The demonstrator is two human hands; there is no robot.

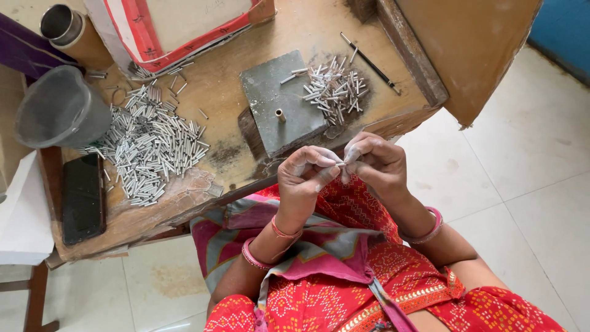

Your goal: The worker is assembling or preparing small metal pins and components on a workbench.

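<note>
Silvery and slim, a short metal tube (340,165) sits pinched between the two hands just in front of the table's (233,92) near edge, above the lap in its red patterned cloth. The left hand (304,175) has its fingers (319,155) curled close around one end, and the right hand (376,161) meets it from the other side, its fingertips nearly shut on the same piece; both thumbs look dusted pale. Only a sliver of the tube shows, so whether it is hollow or capped cannot be told. A slip seems the likeliest mishap: the piece is small and smooth, the powdery fingers may grip poorly, and it would drop into the folds of cloth or onto the tiled floor (528,184). On the table lie a big heap of like tubes (150,144), a smaller heap (335,89) beside a grey metal block (283,101) with an upright peg (279,114), a grey cup (58,110), a dark phone (82,200) and a thin black rod (370,63).
</note>
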